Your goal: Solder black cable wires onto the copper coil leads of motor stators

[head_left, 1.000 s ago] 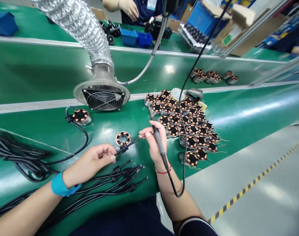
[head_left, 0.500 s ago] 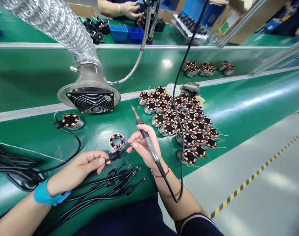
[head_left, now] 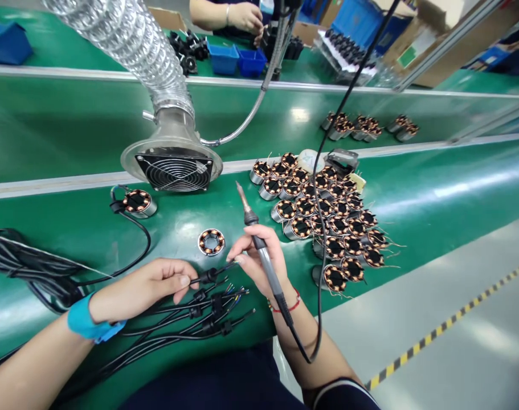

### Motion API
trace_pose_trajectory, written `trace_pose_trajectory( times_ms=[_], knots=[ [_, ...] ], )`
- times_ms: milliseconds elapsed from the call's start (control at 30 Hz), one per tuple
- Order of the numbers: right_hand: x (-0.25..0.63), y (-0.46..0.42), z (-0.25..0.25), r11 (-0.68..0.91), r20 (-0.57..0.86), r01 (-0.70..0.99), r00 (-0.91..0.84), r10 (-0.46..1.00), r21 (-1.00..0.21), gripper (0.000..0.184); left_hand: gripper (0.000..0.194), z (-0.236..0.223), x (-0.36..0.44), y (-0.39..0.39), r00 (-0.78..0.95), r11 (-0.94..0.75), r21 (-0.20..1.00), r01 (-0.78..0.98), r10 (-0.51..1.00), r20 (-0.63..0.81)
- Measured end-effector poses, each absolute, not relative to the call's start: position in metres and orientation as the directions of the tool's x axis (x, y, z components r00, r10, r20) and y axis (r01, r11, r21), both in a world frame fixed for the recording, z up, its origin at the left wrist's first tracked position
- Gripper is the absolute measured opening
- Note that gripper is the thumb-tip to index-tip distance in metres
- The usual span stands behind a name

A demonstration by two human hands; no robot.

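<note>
My left hand (head_left: pixel 174 279) pinches a black cable (head_left: pixel 210 275) just behind its strain-relief collar. Thumb and fingertips of my right hand (head_left: pixel 259 256) close on the same cable's end, where the wire tips are mostly hidden. A soldering iron (head_left: pixel 263 259) also rests in my right hand, its tip pointing up and away. Just beyond the cable, a single motor stator (head_left: pixel 211 242) with copper windings lies on the green bench. Below my hands lie several more black cables (head_left: pixel 216 307) with collars and bared coloured wires.
Many stators (head_left: pixel 340 225) crowd the bench at right. A fume extractor (head_left: pixel 174 171) hangs at the back, near a stator with a cable attached (head_left: pixel 139 203). Coiled cables (head_left: pixel 28 267) lie at left. The iron's cord (head_left: pixel 321 228) hangs down. Across the partition are a co-worker's hands (head_left: pixel 246 18).
The view has shifted slightly, so the bench items appear further right. Both hands keep hold of the cable, now a little nearer to me relative to the single stator.
</note>
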State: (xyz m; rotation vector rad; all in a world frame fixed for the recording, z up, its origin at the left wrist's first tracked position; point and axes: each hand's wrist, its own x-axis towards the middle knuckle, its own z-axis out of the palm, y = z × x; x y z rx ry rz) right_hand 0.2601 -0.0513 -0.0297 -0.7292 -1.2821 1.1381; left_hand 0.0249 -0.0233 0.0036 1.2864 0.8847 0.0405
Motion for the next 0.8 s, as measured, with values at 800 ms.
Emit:
trace_pose_trajectory(
  times_ms=[800],
  knots=[
    [0.23, -0.063, -0.015, 0.335, 0.358, -0.131, -0.245, 0.901, -0.933, 0.043, 0.042, 0.022, 0.043, -0.047, 0.663, 0.048, 0.903, 0.427, 0.663, -0.349]
  ],
)
